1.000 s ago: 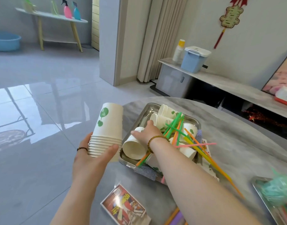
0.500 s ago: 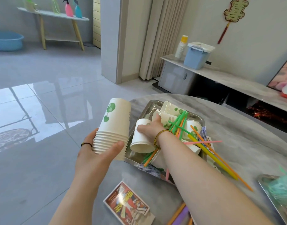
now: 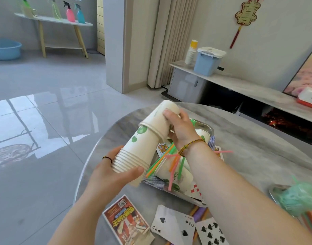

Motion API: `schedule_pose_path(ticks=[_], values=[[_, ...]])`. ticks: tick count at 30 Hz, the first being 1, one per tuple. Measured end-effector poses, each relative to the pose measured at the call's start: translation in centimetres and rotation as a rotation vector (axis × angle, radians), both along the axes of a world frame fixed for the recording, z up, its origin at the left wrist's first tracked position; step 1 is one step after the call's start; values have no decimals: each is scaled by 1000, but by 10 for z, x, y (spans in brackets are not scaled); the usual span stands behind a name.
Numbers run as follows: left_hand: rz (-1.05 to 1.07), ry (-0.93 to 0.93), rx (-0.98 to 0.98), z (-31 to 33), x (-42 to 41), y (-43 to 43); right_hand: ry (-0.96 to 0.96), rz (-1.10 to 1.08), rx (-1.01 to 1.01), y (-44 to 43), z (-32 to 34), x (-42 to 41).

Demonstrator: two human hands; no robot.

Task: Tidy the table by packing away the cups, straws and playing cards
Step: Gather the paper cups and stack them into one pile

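A stack of paper cups [image 3: 142, 149] is gripped at its rim end by the left hand [image 3: 114, 172]. Its long axis is tilted, with the bases pointing up and away. A single cup [image 3: 160, 117] is capped over that top end and clasped by the right hand [image 3: 181, 133]. Under the right wrist, one metal tray [image 3: 209, 129] of straws [image 3: 169, 156] sits on the grey marble worktop [image 3: 257, 147]. Two spade cards [image 3: 169, 225] and one card box [image 3: 127, 221] lie nearer than both hands. A glossy tiled floor [image 3: 45, 138] is seen beyond.
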State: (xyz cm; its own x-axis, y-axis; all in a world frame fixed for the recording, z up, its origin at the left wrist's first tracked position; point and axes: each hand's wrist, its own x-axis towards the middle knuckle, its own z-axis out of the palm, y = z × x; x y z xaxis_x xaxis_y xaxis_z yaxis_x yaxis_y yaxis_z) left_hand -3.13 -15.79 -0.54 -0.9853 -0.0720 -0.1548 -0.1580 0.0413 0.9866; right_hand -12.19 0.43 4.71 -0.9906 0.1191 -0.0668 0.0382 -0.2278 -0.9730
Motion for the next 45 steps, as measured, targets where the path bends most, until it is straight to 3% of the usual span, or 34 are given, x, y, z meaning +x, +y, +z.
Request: schedule_pose_path(ticks=[5,12,14,18,20,32,36,42,45], values=[[17,33,-16,-1,0,1,-54,288,180,-10,-6,20],[16,64,-82,-5,1,7,-21,372,316,4,-12,37],[21,79,-78,-4,1,10,-6,288,350,16,-15,41],[94,49,-13,-6,0,10,100,-170,419,48,-35,63],[127,28,23,-8,-1,8,58,-254,516,61,-53,79],[136,26,10,-11,-2,9,-96,21,1159,56,-83,95],[133,47,-12,-12,-3,10,-105,35,1136,54,-84,92],[125,52,-11,-10,-2,10,-141,128,796,69,-68,96],[117,56,-23,-9,-1,12,-119,180,803,84,-52,101]])
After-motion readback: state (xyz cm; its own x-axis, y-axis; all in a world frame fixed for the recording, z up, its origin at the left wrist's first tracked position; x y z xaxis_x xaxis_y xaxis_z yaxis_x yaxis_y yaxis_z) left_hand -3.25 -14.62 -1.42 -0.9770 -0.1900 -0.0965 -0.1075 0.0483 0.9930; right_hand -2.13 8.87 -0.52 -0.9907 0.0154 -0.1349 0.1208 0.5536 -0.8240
